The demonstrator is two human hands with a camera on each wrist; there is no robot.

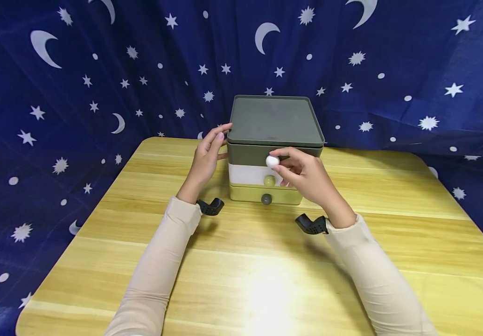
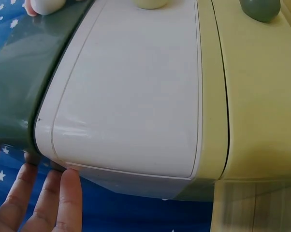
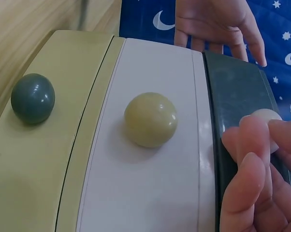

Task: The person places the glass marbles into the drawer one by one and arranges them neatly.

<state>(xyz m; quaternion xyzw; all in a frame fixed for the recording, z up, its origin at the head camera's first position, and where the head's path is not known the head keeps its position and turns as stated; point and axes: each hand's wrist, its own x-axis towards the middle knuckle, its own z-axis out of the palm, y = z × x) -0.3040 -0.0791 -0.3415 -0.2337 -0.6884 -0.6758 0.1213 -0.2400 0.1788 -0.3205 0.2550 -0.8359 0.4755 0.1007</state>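
A small three-tier drawer box stands on the table: a dark green top drawer (image 1: pixel 245 153), a white middle drawer (image 1: pixel 244 174) and a yellow bottom drawer (image 1: pixel 243 192). My right hand (image 1: pixel 304 175) pinches the round white knob (image 1: pixel 272 161) of the green drawer between thumb and forefinger. Its other fingers curl in front of the white drawer. Against the box's left side, near the top edge, rests my left hand (image 1: pixel 207 154) with fingers extended. All the drawers look closed. The yellow knob (image 3: pixel 151 120) and the grey-green knob (image 3: pixel 33 99) are untouched.
The box's flat grey-green top (image 1: pixel 275 119) has a raised rim. Around it spreads the light wooden table (image 1: pixel 233 270). A dark blue curtain (image 1: pixel 174 56) with moons and stars hangs close behind the table and along its sides.
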